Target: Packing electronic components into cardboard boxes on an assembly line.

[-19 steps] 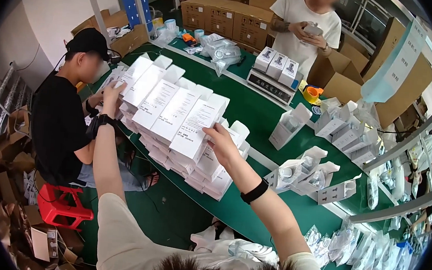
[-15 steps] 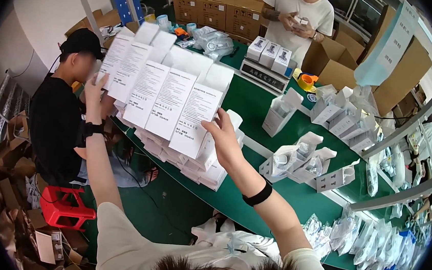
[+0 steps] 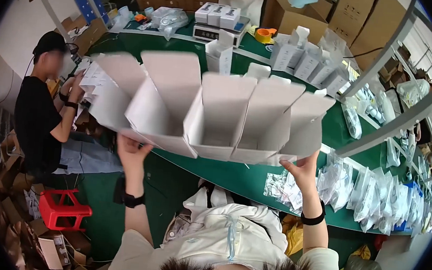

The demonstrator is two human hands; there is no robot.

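Between my two hands is a row of white cardboard boxes (image 3: 220,120), several side by side, their tops open and flaps raised. I see down into their bare insides. My left hand (image 3: 133,149) grips the lower left end of the row. At the lower right end my right hand (image 3: 304,169) presses, thumb on the near edge and the other fingers mostly hidden behind the box. The row hangs tilted above the front part of the green table (image 3: 213,172).
At the left a person in black (image 3: 41,104) handles white boxes (image 3: 95,79). Filled open boxes (image 3: 310,61) stand at the back right; a scale (image 3: 217,33) carries closed boxes. Bagged parts (image 3: 375,195) line the right. Metal frame bars (image 3: 374,141) cross there. A red stool (image 3: 64,209) stands lower left.
The row of boxes has moved right and turned: its printed sides faced me, now the open tops do. My left hand has come down to the row's lower edge. The view has shifted too.
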